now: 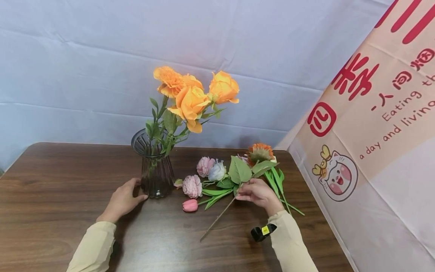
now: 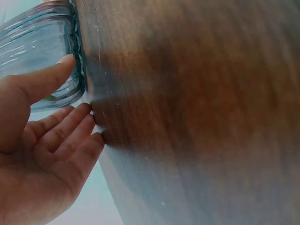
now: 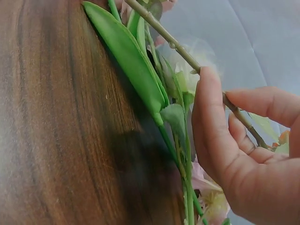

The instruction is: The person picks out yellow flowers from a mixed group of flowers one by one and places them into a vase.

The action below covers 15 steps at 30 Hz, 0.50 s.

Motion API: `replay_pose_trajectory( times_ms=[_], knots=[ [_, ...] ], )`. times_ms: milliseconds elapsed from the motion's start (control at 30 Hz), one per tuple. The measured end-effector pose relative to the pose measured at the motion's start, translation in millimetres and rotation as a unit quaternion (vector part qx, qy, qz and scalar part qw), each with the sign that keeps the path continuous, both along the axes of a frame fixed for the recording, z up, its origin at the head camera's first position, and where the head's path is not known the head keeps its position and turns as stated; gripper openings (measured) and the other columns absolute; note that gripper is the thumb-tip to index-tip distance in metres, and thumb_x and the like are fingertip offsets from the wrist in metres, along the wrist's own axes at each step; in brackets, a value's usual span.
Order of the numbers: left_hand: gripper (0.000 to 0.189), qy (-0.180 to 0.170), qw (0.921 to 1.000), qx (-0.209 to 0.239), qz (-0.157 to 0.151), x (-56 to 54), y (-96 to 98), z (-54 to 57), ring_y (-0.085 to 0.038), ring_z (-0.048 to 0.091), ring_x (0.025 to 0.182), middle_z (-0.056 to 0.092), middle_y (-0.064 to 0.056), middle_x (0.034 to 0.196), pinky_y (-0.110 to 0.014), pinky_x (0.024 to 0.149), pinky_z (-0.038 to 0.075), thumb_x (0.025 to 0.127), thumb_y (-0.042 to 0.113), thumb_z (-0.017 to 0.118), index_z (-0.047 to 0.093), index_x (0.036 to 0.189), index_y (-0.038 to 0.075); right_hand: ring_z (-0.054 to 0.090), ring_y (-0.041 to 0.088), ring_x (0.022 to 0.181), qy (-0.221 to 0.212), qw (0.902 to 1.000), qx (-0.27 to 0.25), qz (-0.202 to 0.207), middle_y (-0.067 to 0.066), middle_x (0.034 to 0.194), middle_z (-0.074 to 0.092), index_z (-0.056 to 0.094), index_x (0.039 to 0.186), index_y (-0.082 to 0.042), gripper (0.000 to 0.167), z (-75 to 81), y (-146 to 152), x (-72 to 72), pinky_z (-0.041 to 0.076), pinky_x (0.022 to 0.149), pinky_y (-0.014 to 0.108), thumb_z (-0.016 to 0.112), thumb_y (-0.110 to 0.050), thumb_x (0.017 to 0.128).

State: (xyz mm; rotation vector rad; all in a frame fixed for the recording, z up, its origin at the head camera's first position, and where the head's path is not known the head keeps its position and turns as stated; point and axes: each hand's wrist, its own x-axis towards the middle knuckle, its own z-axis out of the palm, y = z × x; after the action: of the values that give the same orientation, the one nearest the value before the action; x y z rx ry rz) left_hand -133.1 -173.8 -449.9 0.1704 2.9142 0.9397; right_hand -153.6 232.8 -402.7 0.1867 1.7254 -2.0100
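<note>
My right hand (image 1: pixel 259 194) pinches the stem (image 1: pixel 219 220) of an artificial orange flower (image 1: pixel 261 152) between thumb and fingers. Its bare lower end slants toward the front of the table, and broad green leaves sit just above the grip. In the right wrist view, the knobbly brown stem (image 3: pixel 161 30) crosses over green leaves. Beside the base of a dark ribbed glass vase (image 1: pixel 158 175) is my left hand (image 1: pixel 123 198), fingers loosely extended and thumb at the glass. Orange roses (image 1: pixel 192 102) and a ruffled orange bloom (image 1: pixel 170 80) stand in the vase, leaning right.
Pink peonies (image 1: pixel 192 186), a pale blue flower (image 1: pixel 217 170) and a pink tulip (image 1: pixel 190 205) lie on the brown wooden table (image 1: pixel 61 189), right of the vase. More green stems (image 1: pixel 287 200) lie beyond my right wrist. A printed banner (image 1: pixel 374 151) hangs along the right side.
</note>
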Motion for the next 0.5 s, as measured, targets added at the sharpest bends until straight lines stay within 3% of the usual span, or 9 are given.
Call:
replay_pose_trajectory(
  times_ms=[300, 500],
  knots=[
    [0.056, 0.004, 1.0000, 0.002, 0.000, 0.3, -0.3, -0.3, -0.047, 0.045, 0.110, 0.049, -0.030, 0.121, -0.059, 0.087, 0.038, 0.082, 0.019, 0.068, 0.043, 0.123, -0.010, 0.062, 0.022, 0.070, -0.009, 0.9994, -0.010, -0.032, 0.014, 0.083, 0.052, 0.046, 0.087, 0.007, 0.010, 0.1, 7.4, 5.5, 0.054, 0.074, 0.035, 0.045, 0.017, 0.082],
    [0.056, 0.003, 1.0000, 0.004, -0.001, 0.1, -0.6, -0.2, -0.047, 0.045, 0.110, 0.049, -0.030, 0.121, -0.059, 0.087, 0.038, 0.082, 0.020, 0.068, 0.043, 0.123, -0.010, 0.062, 0.023, 0.073, -0.013, 0.9990, -0.018, -0.039, 0.015, 0.082, 0.052, 0.045, 0.091, 0.010, 0.011, -0.4, 11.6, 6.2, 0.054, 0.075, 0.035, 0.044, 0.018, 0.083]
  ],
)
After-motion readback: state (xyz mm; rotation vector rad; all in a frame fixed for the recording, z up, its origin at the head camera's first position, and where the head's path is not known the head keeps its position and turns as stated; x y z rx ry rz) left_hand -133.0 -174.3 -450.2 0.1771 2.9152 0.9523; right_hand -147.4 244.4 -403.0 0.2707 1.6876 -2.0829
